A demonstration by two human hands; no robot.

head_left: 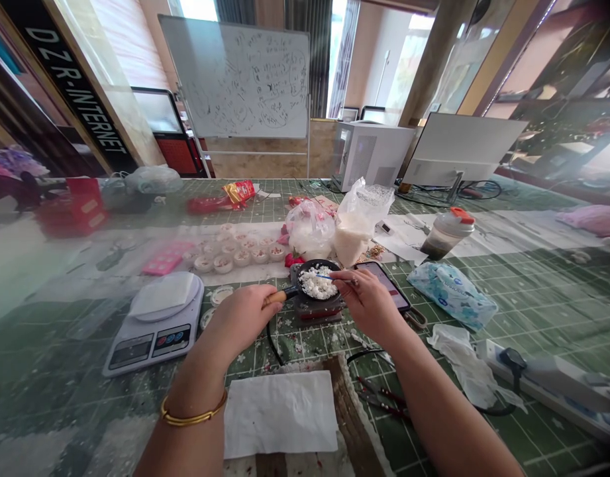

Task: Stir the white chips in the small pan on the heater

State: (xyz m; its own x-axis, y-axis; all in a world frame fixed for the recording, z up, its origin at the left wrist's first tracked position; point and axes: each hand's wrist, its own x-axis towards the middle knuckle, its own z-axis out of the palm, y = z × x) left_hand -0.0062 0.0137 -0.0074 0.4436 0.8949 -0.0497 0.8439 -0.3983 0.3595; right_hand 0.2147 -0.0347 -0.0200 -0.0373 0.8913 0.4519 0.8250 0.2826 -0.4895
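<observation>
A small black frying pan [303,266] sits on a little electric hot plate [318,314]. White crumbly pieces [315,283] fill much of it. My left hand [245,315] is closed round the pan's wooden handle at the left. Above the pan's right rim, my right hand [367,298] pinches a thin blue stick [325,276], whose tip reaches into the white pieces. A phone [384,283] lies just right of the pan, partly behind my right hand. In front of the hot plate is a white paper sheet [281,414].
A kitchen scale [155,328] stands at the left. Beyond it are several small filled cups [242,257] and a pink mould [166,257]. Bags of white material [354,235] stand behind the pan. To the right are a shaker bottle [448,233], a tissue pack [451,295] and a power strip [548,384]. Pliers [381,397] lie near my right forearm.
</observation>
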